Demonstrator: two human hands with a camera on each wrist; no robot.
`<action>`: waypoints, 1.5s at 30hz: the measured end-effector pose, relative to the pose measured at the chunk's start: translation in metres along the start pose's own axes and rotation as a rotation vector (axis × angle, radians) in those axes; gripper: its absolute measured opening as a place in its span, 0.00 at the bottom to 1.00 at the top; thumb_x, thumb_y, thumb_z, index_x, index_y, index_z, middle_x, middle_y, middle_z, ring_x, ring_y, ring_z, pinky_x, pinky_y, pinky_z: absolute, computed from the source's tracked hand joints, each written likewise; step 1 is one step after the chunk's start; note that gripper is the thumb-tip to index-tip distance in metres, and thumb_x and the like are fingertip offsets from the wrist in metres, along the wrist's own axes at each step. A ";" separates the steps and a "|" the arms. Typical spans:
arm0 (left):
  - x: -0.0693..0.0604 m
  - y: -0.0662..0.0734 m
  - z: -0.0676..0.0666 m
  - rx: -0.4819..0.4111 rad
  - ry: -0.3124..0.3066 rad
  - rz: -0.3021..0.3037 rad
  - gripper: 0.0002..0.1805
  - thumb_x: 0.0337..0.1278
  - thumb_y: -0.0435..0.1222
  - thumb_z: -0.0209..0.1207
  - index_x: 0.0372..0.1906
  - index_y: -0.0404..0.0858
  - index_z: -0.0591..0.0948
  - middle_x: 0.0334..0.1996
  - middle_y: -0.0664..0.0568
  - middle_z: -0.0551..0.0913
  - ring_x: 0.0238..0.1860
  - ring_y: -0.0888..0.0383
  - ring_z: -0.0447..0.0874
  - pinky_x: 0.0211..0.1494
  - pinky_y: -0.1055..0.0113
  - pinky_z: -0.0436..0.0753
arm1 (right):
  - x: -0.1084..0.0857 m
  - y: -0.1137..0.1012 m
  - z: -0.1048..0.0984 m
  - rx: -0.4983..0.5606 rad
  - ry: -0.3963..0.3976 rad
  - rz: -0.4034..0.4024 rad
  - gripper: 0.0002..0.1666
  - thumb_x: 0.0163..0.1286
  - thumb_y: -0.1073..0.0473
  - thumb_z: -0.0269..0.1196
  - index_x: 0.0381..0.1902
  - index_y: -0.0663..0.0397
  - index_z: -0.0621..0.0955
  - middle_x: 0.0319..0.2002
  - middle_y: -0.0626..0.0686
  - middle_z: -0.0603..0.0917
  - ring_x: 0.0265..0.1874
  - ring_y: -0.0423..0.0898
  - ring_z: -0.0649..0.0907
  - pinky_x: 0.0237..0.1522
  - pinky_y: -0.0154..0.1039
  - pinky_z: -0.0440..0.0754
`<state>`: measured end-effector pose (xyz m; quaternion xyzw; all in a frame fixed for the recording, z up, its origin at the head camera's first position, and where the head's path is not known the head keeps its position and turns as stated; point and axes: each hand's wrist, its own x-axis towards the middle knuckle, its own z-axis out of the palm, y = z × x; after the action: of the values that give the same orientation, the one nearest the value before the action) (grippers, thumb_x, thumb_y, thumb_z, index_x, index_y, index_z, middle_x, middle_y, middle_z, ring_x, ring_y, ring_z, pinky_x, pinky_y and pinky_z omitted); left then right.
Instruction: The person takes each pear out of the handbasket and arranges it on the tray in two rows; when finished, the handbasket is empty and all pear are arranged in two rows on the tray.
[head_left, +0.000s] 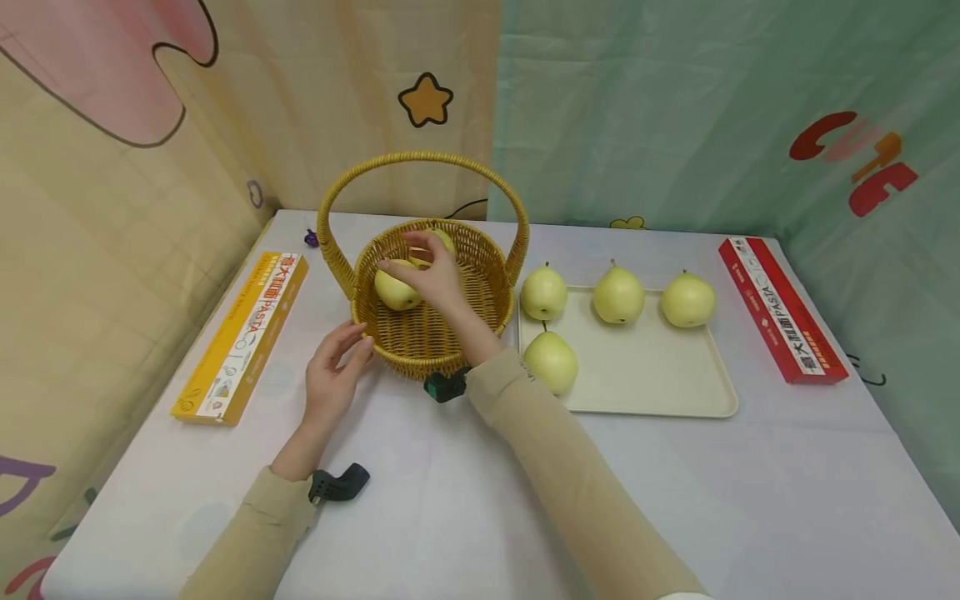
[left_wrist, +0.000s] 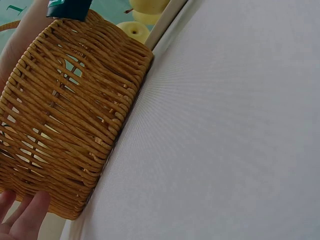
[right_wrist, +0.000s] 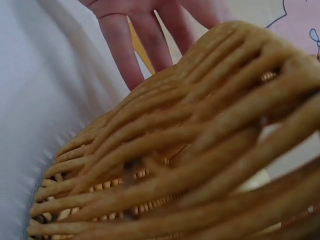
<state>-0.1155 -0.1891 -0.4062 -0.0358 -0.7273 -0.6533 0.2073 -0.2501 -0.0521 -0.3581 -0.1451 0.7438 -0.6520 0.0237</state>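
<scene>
The basket stands left of the tray. Over it, the right hand has thumb and fingers parted, pinching nothing; the left hand rests loosely against its wall. Two pears lie inside beneath the right hand; four more pears sit tray-side, nearer that hand.

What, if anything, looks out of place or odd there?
A small purple object lies alone on the table, left of the basket, oddly unlike the pears and pasta boxes. I can't tell what it is. No spill or damage shows.
</scene>
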 end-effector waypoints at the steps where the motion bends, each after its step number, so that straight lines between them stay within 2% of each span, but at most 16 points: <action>1: 0.000 0.000 0.000 -0.001 -0.001 0.000 0.17 0.58 0.21 0.55 0.52 0.17 0.72 0.59 0.30 0.67 0.56 0.32 0.68 0.47 0.75 0.82 | 0.000 0.001 0.000 -0.014 0.005 0.004 0.34 0.55 0.51 0.71 0.58 0.53 0.73 0.58 0.53 0.74 0.57 0.53 0.73 0.54 0.35 0.77; 2: 0.000 0.000 0.000 -0.001 -0.003 0.000 0.17 0.58 0.21 0.55 0.52 0.17 0.72 0.59 0.30 0.67 0.56 0.32 0.68 0.47 0.75 0.82 | 0.000 0.003 0.001 -0.029 0.008 0.007 0.34 0.55 0.51 0.72 0.58 0.52 0.73 0.58 0.53 0.74 0.57 0.52 0.73 0.54 0.35 0.77; 5: 0.001 0.000 0.001 0.001 -0.004 -0.001 0.17 0.58 0.21 0.55 0.52 0.17 0.72 0.59 0.30 0.67 0.55 0.44 0.74 0.47 0.75 0.82 | -0.001 0.004 0.002 -0.067 0.004 0.012 0.34 0.54 0.51 0.72 0.57 0.51 0.73 0.58 0.52 0.74 0.58 0.52 0.72 0.55 0.37 0.76; 8: 0.001 0.001 0.001 0.001 -0.003 -0.001 0.17 0.59 0.21 0.55 0.52 0.18 0.72 0.59 0.30 0.67 0.54 0.45 0.74 0.47 0.75 0.82 | -0.001 0.004 0.003 -0.105 -0.008 0.005 0.35 0.54 0.50 0.72 0.57 0.51 0.73 0.59 0.54 0.74 0.58 0.52 0.72 0.56 0.40 0.76; 9: 0.001 0.002 0.001 0.002 -0.003 -0.001 0.17 0.59 0.21 0.55 0.52 0.18 0.72 0.59 0.30 0.67 0.54 0.45 0.74 0.47 0.75 0.82 | -0.001 0.004 0.003 -0.117 -0.012 0.004 0.35 0.54 0.50 0.72 0.57 0.51 0.73 0.58 0.54 0.74 0.58 0.53 0.72 0.56 0.40 0.76; 12: 0.001 0.002 0.001 0.002 -0.002 -0.003 0.17 0.59 0.21 0.55 0.52 0.18 0.72 0.59 0.30 0.67 0.55 0.33 0.68 0.47 0.76 0.82 | 0.000 0.006 0.004 -0.142 -0.015 0.003 0.35 0.54 0.51 0.72 0.58 0.51 0.73 0.58 0.54 0.73 0.57 0.52 0.72 0.56 0.38 0.76; 17: 0.000 0.003 0.000 0.015 -0.002 -0.008 0.17 0.59 0.22 0.55 0.52 0.18 0.72 0.59 0.30 0.67 0.55 0.35 0.69 0.47 0.76 0.82 | 0.002 0.009 0.006 -0.152 -0.021 0.027 0.36 0.52 0.51 0.73 0.58 0.51 0.73 0.58 0.52 0.74 0.57 0.50 0.73 0.55 0.36 0.76; 25: 0.000 0.001 0.000 0.019 -0.003 -0.010 0.17 0.59 0.22 0.55 0.52 0.18 0.72 0.60 0.31 0.67 0.55 0.40 0.71 0.46 0.76 0.82 | 0.005 0.010 0.007 -0.206 -0.031 0.068 0.37 0.51 0.51 0.74 0.59 0.50 0.73 0.59 0.48 0.74 0.59 0.48 0.72 0.56 0.37 0.76; 33: 0.000 0.002 0.000 0.026 -0.009 -0.012 0.17 0.60 0.23 0.55 0.53 0.19 0.72 0.60 0.31 0.66 0.56 0.36 0.70 0.46 0.77 0.82 | 0.005 0.010 0.006 -0.237 -0.084 0.107 0.39 0.52 0.51 0.73 0.61 0.48 0.72 0.61 0.50 0.72 0.59 0.48 0.71 0.56 0.40 0.77; 38: 0.000 0.002 0.000 0.023 -0.001 -0.025 0.17 0.59 0.23 0.56 0.53 0.19 0.72 0.60 0.31 0.66 0.55 0.42 0.71 0.47 0.77 0.82 | 0.005 0.009 0.005 -0.276 -0.122 0.116 0.38 0.53 0.53 0.73 0.62 0.48 0.72 0.60 0.50 0.73 0.56 0.47 0.74 0.54 0.38 0.78; 45: 0.000 0.001 0.000 0.028 0.003 -0.031 0.17 0.60 0.23 0.56 0.53 0.20 0.73 0.60 0.31 0.66 0.53 0.56 0.74 0.47 0.77 0.82 | 0.007 0.011 0.005 -0.386 -0.154 0.066 0.39 0.53 0.55 0.73 0.62 0.51 0.72 0.60 0.52 0.71 0.57 0.47 0.71 0.56 0.38 0.76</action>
<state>-0.1155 -0.1888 -0.4052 -0.0209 -0.7365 -0.6462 0.1988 -0.2573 -0.0575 -0.3689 -0.1716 0.8554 -0.4832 0.0736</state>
